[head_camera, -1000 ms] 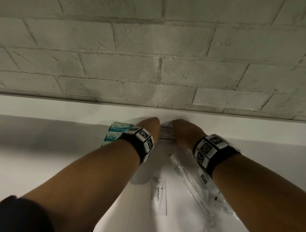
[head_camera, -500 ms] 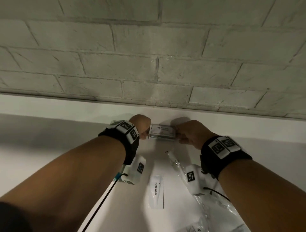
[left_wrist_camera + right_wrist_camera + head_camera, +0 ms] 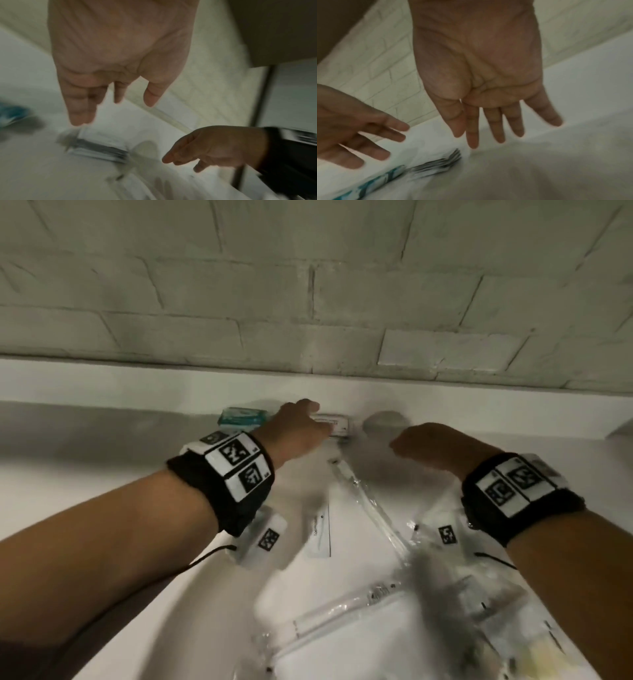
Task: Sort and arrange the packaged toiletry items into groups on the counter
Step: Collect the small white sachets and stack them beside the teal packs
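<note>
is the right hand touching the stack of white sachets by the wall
Apart. In the left wrist view the right hand hangs open, with bare white counter between its fingertips and the stack of white sachets.

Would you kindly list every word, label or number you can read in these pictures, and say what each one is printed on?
"Toothpaste": on the flat white sachet lying on the counter, only just legible.
White packet stack by the wall: dark print, too blurred to read.
Teal packets: print too small to read.
Wristband markers: black-and-white code squares, no words.
Clear bags: small dark marks, unreadable.
Both wrist views: too blurred, nothing readable.
</note>
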Motion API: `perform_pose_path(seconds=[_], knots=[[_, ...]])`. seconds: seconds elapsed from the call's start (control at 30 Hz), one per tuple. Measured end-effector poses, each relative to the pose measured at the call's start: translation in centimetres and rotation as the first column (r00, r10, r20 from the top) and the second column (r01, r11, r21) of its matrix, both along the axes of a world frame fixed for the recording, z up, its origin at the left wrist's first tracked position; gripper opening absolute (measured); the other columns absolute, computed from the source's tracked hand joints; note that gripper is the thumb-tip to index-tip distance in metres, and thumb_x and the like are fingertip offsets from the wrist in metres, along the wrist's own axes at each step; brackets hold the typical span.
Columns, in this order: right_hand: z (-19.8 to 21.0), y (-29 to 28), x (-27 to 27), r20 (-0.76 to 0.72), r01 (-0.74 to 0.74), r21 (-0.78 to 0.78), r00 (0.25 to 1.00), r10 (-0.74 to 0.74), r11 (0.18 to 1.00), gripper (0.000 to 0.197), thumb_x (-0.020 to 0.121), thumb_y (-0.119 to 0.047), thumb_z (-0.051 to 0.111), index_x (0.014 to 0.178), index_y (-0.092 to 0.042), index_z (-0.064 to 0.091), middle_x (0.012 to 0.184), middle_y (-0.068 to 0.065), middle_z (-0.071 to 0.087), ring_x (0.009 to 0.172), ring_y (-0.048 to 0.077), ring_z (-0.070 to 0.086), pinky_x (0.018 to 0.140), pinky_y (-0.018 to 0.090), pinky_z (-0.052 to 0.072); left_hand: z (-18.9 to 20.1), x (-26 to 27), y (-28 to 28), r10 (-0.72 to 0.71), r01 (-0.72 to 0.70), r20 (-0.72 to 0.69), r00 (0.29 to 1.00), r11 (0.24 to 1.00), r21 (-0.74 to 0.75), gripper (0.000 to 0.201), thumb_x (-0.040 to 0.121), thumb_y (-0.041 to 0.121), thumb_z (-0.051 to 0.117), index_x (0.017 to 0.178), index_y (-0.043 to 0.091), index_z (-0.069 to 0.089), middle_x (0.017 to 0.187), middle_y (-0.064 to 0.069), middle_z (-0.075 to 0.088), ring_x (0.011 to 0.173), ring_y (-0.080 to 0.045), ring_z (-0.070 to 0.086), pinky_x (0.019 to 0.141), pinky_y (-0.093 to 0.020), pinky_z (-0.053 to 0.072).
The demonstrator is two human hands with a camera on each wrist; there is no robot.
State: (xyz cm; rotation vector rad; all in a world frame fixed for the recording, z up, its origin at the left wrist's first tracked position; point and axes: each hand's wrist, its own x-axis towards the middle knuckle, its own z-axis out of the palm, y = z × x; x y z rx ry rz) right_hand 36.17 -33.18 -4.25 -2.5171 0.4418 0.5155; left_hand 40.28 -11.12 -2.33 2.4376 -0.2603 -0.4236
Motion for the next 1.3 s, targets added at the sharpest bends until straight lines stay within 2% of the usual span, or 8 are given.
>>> perform_pose_path(seconds=[0.07,0.2,0.27,0.5,0.63,0.93,1.2,1.3], knots=[[0.2,-1.9,-2.8,-0.069,-0.103,-0.133,0.993,0.095,0.986,0.041,0.098,-0.028,0.05,0.138,-0.015,0.051,0.145,0.003,0.047,0.134,0.022,0.043,0.107,0.028,0.031,0.5,-3.0,0.5,-0.223,0.222,0.006,0.975,0.971,0.084,0.044,0.095,0.024,0.052,0.139,0.026,0.047,0.141,0.0,0.047,0.106,-0.016,0.058,0.079,-0.015,0.041],[-0.8,-2.6,-9.3,-0.153,-0.254,-0.207,0.962,0.226,0.945,0.049,0.096,-0.04,0.05,0.141,-0.019,0.047,0.152,0.0,0.038,0.139,0.019,0.036,0.114,0.027,0.024,-0.9,-8.1,2.1,-0.496,0.508,-0.15,0.856,0.749,0.425,0.058,0.095,0.007,0.041,0.149,0.024,0.031,0.158,-0.008,0.022,0.144,-0.022,0.025,0.115,-0.024,0.021],[-1.0,-2.1,-12.2,-0.103,-0.229,-0.214,0.972,0.212,0.95,0.055,0.094,-0.045,0.052,0.143,-0.022,0.044,0.154,-0.002,0.035,0.14,0.017,0.034,0.114,0.028,0.025,-2.0,-10.5,3.1,-0.519,0.541,-0.193,0.833,0.687,0.486,0.058,0.092,0.001,0.038,0.147,0.02,0.035,0.152,-0.01,0.03,0.141,-0.026,0.032,0.113,-0.032,0.028],[-0.2,-1.1,-21.0,0.135,-0.182,-0.051,0.973,0.187,0.982,0.03,0.087,-0.029,0.065,0.118,-0.029,0.065,0.117,-0.011,0.062,0.097,0.01,0.062,0.086,0.023,0.048,-4.6,-17.1,5.5,-0.512,0.389,0.067,0.856,0.724,0.57,0.03,0.092,0.025,0.049,0.121,0.029,0.055,0.112,-0.001,0.053,0.105,-0.024,0.059,0.09,-0.036,0.049],[0.4,-0.4,-24.0,0.195,-0.283,-0.121,0.933,0.302,0.952,0.014,0.088,-0.023,0.062,0.094,-0.029,0.073,0.089,-0.018,0.062,0.088,0.007,0.061,0.074,0.021,0.045,-4.5,-18.7,5.4,-0.456,0.355,0.036,0.889,0.739,0.573,0.031,0.085,0.036,0.066,0.11,0.021,0.057,0.115,-0.002,0.05,0.103,-0.023,0.054,0.086,-0.035,0.048],[-0.9,-0.4,-25.0,0.087,-0.238,-0.356,0.955,0.285,0.904,0.021,0.092,-0.025,0.05,0.1,-0.025,0.069,0.107,-0.003,0.063,0.095,0.018,0.06,0.082,0.031,0.051,-4.5,-20.1,5.1,-0.301,0.303,-0.093,0.949,0.789,0.534,0.043,0.086,0.029,0.067,0.123,0.016,0.049,0.124,-0.005,0.059,0.11,-0.025,0.056,0.084,-0.029,0.041],[-0.8,-2.7,-29.9,-0.039,-0.213,-0.338,0.976,0.212,0.917,0.041,0.076,-0.036,0.073,0.111,-0.022,0.056,0.111,-0.002,0.058,0.094,0.018,0.055,0.079,0.031,0.046,-2.7,-21.3,0.5,-0.252,0.207,0.157,0.955,0.944,0.257,0.024,0.093,0.034,0.052,0.076,0.018,0.045,0.079,-0.002,0.052,0.081,-0.025,0.05,0.065,-0.03,0.033],[-2.2,-2.8,-30.9,0.037,-0.153,-0.317,0.984,0.173,0.936,0.047,0.076,-0.029,0.076,0.116,-0.022,0.051,0.113,0.0,0.054,0.094,0.019,0.054,0.08,0.031,0.046,-2.7,-22.8,-4.5,-0.423,0.397,0.068,0.904,0.887,0.235,0.027,0.095,0.038,0.051,0.102,0.013,0.055,0.092,-0.005,0.057,0.088,-0.022,0.05,0.071,-0.028,0.035]])
